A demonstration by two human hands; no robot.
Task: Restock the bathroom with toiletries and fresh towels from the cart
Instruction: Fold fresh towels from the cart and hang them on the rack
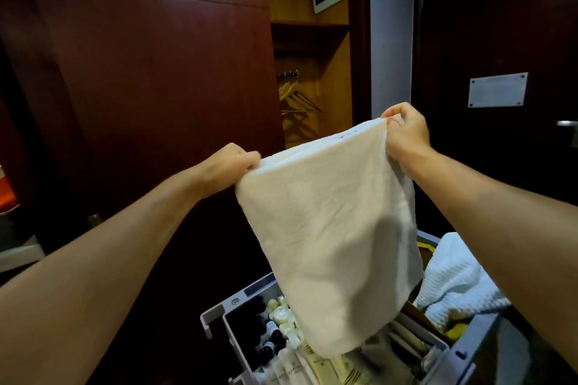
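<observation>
Towel: a white towel (328, 228) is held up above the cart (215, 312), hanging folded from its top edge, the right corner higher than the left
Left hand: the left hand (228, 166) is closed on the towel's upper left corner, fingers curled round the cloth
Right hand: the right hand (406, 131) is pinching the upper right corner, fingers bent over the edge
Cart tray: small dark bottles (272, 341), pale wrapped soaps (283, 312) and printed sachets (316, 367) are seen in a grey compartment below the towel
Further linen: a ribbed white towel (453, 284) is lying in the cart to the right
Surroundings: a dark wooden panel (150, 56) and an open wardrobe with hangers (297, 100) are noted behind
</observation>
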